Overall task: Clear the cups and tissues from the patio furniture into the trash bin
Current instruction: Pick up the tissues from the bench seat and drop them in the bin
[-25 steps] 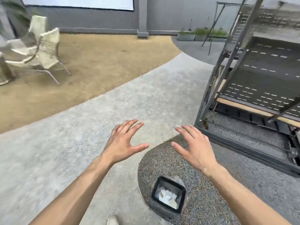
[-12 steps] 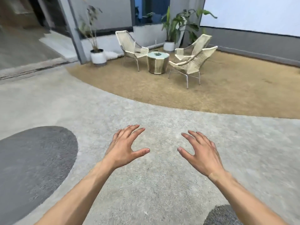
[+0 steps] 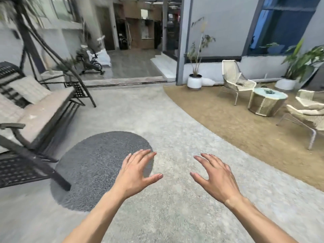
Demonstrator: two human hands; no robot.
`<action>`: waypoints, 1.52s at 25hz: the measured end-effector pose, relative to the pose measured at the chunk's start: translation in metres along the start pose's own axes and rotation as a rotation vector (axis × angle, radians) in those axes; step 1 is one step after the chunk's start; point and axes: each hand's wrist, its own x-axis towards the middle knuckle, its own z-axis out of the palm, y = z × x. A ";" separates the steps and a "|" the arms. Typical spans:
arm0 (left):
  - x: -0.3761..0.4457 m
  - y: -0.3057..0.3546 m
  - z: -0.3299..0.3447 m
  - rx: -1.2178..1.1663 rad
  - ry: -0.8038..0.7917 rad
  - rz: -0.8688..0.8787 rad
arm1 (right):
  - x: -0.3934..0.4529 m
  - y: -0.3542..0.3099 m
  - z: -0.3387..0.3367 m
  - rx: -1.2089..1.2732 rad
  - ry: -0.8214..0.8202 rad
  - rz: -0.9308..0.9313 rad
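- Head view: we see both bare forearms reaching in from the bottom edge of the frame, palms down over the pale concrete floor [image 3: 175, 120].
- Our left hand [image 3: 135, 172] sits at lower centre, its grip wide, fingers spread and thumb out, holding nothing; its fingertips overlap the edge of the dark round gravel patch [image 3: 98, 165].
- Our right hand [image 3: 214, 178] is just right of it, well apart from the left, its grip equally wide and empty.
- At the left of the frame stands a black metal swing bench [image 3: 40, 111] with beige cushions and a pale pillow [image 3: 29, 89].
- At the right, on the tan ground [image 3: 228, 123], a low round surface [image 3: 267, 102] stands between cream woven chairs [image 3: 235, 81]; a small dark item lies on its top, too blurred to identify.
- We cannot make out any cups or tissues, and the trash bin is out of frame.
- A white potted plant [image 3: 194, 79] stands by the grey post at upper centre.
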 end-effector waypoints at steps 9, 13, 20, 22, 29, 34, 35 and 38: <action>0.038 -0.108 -0.008 0.089 0.028 -0.228 | 0.146 -0.052 0.069 0.043 -0.062 -0.202; 0.086 -0.138 0.007 0.096 0.026 -0.308 | 0.219 -0.042 0.095 0.041 -0.077 -0.279; 0.205 -0.179 0.028 0.165 0.096 -0.437 | 0.370 -0.003 0.122 0.036 -0.125 -0.382; 0.230 -0.186 0.035 0.211 0.098 -0.475 | 0.407 0.005 0.129 0.036 -0.151 -0.396; 0.289 -0.245 0.046 0.276 0.040 -0.629 | 0.507 -0.010 0.179 0.022 -0.218 -0.463; 0.330 -0.318 0.052 0.261 0.030 -0.694 | 0.581 -0.045 0.234 0.026 -0.273 -0.483; 0.340 -0.338 0.051 0.259 0.028 -0.703 | 0.601 -0.056 0.246 0.028 -0.283 -0.494; 0.371 -0.397 0.043 0.255 0.034 -0.734 | 0.659 -0.092 0.274 0.043 -0.301 -0.506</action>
